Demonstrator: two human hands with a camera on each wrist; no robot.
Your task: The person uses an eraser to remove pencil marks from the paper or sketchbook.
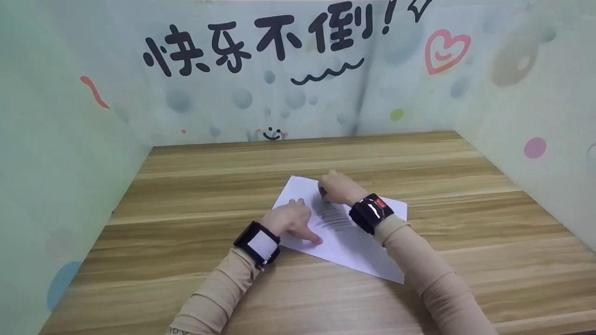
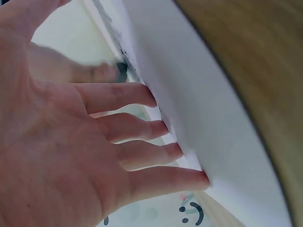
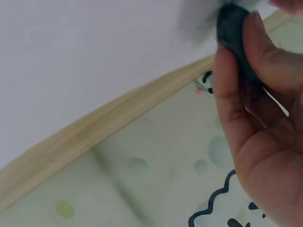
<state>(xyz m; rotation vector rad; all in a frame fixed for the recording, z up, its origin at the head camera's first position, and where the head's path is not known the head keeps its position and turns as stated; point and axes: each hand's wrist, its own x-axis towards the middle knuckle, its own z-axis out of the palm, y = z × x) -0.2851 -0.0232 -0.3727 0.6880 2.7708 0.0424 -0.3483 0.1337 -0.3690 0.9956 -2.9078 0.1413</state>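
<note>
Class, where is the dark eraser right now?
The eraser is pinched in the right hand, on the sheet of paper near its far edge, just right of the left hand.

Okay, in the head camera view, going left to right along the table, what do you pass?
Left wrist device → left hand pressing on the paper → pencil scribbles → right wrist device.

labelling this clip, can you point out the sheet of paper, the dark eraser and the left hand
sheet of paper [image 1: 368, 253]: head view, bare white part near its front corner
dark eraser [image 3: 232, 28]: right wrist view, its dark side above the thumb
left hand [image 1: 289, 218]: head view, back of the hand
</note>
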